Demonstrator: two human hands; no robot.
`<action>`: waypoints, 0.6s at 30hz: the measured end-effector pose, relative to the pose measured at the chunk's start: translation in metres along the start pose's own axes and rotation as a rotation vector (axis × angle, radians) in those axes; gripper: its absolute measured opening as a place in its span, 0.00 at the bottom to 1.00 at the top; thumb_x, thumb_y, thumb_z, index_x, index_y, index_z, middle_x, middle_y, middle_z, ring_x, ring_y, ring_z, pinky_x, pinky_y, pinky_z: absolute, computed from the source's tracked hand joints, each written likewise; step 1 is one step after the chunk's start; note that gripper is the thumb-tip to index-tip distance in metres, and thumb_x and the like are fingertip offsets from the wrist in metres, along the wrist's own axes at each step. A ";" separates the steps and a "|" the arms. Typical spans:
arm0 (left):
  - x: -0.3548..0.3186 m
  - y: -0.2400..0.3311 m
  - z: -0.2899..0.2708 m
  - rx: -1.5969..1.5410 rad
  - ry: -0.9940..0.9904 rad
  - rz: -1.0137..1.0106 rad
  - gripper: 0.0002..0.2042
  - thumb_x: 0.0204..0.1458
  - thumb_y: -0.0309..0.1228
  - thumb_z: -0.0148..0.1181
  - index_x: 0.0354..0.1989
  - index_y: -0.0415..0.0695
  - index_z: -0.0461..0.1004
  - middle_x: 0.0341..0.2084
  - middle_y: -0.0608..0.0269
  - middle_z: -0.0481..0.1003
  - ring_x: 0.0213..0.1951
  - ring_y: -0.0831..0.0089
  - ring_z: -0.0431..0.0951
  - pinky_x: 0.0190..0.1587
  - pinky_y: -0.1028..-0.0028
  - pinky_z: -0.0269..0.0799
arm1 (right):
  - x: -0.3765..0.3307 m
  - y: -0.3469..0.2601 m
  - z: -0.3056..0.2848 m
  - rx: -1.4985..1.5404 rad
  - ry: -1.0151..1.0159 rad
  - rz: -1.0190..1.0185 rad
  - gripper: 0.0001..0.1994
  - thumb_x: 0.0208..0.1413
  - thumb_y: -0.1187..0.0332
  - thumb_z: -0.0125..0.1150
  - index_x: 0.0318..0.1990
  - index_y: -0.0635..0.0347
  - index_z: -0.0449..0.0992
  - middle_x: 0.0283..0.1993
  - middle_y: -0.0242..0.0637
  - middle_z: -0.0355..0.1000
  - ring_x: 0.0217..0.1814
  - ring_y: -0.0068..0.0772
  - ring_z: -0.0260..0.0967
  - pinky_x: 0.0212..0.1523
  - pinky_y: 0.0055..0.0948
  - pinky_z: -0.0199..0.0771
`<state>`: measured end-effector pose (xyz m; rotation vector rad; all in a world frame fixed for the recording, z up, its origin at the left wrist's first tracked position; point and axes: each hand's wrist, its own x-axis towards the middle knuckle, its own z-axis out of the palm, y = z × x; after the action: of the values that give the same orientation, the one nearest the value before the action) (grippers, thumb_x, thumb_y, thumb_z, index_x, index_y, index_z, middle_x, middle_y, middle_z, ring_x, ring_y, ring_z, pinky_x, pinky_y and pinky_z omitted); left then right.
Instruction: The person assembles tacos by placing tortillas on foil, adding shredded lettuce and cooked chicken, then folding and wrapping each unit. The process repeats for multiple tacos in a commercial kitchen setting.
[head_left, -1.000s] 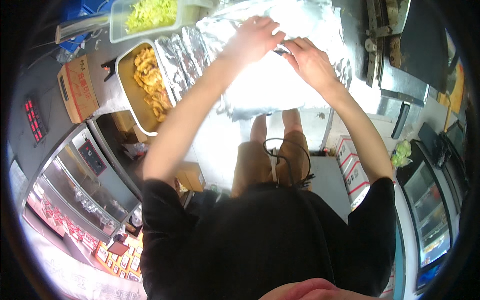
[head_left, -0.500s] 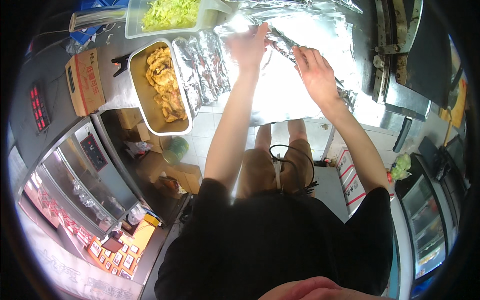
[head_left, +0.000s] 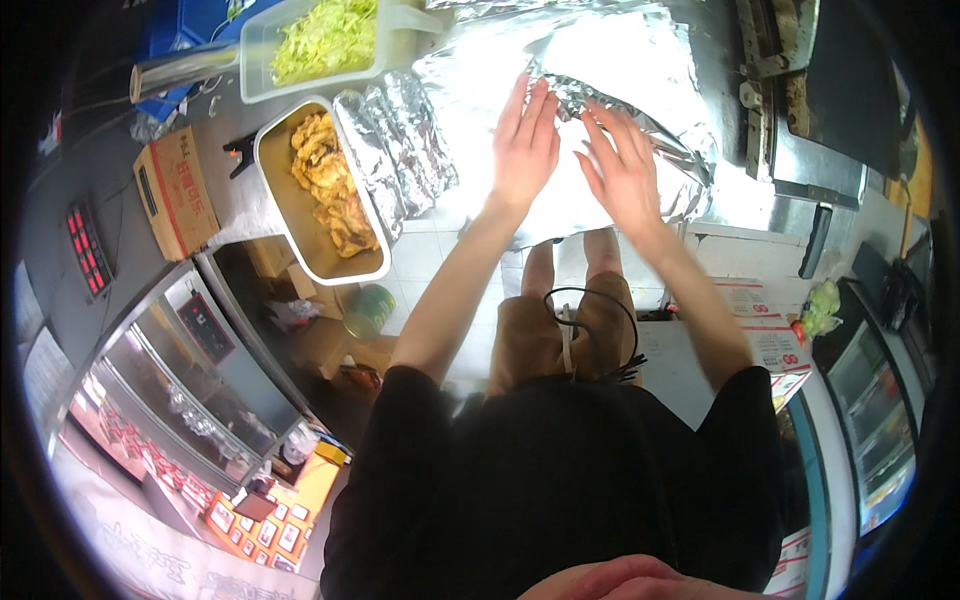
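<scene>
Now sets the left hand (head_left: pixel 525 150) closer to the right hand (head_left: pixel 622 165) than half a second ago, having shifted it rightward and back toward the body. Holds the left fingers nearly straight and slightly separated, tips at the near edge of a crumpled aluminium foil fold (head_left: pixel 578 92). Spreads the right fingers more widely, thumb well away from them, likewise with tips at that fold. Cannot tell firm pressing from light touching there. Has the fold running rightward and toward the body across a wide, glaring aluminium foil sheet (head_left: pixel 640 60), laid out ahead of the torso. Wears a black T-shirt (head_left: pixel 560 480) and brown shorts (head_left: pixel 525 335). Has, left of the sheet, foil-wrapped bundles (head_left: pixel 405 140) lying side by side, just beside a white-rimmed tray (head_left: pixel 295 215) of browned cooked meat (head_left: pixel 330 180). Has, beyond the tray, shredded lettuce (head_left: pixel 320 45) in a translucent plastic container (head_left: pixel 258 65). Shows, farther left, a cardboard box (head_left: pixel 180 190) and a red-lit display (head_left: pixel 88 250); at far right, a black handle (head_left: pixel 816 240).
</scene>
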<state>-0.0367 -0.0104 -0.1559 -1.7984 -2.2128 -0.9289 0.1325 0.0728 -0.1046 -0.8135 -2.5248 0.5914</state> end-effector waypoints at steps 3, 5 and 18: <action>-0.006 -0.009 -0.004 0.050 -0.136 0.033 0.21 0.58 0.20 0.67 0.61 0.37 0.80 0.67 0.52 0.78 0.73 0.43 0.72 0.66 0.53 0.78 | -0.026 -0.028 -0.012 0.811 0.174 0.918 0.25 0.68 0.63 0.73 0.66 0.68 0.75 0.60 0.46 0.79 0.61 0.37 0.81 0.56 0.35 0.83; -0.008 -0.017 -0.006 0.103 -0.176 0.088 0.21 0.59 0.23 0.67 0.63 0.37 0.79 0.69 0.52 0.77 0.74 0.44 0.71 0.67 0.53 0.77 | -0.030 -0.025 -0.015 1.102 0.336 1.427 0.26 0.70 0.58 0.74 0.63 0.69 0.74 0.50 0.46 0.83 0.50 0.31 0.85 0.45 0.31 0.84; 0.020 -0.048 -0.009 0.044 -0.293 0.257 0.20 0.59 0.26 0.66 0.60 0.38 0.77 0.64 0.53 0.76 0.69 0.51 0.73 0.70 0.52 0.70 | 0.001 0.004 0.047 -0.144 0.476 0.229 0.22 0.58 0.74 0.75 0.60 0.58 0.79 0.60 0.42 0.74 0.64 0.48 0.70 0.63 0.44 0.74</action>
<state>-0.0890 -0.0028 -0.1572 -2.2533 -2.0616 -0.5937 0.1098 0.0635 -0.1453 -1.1525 -2.0692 0.2446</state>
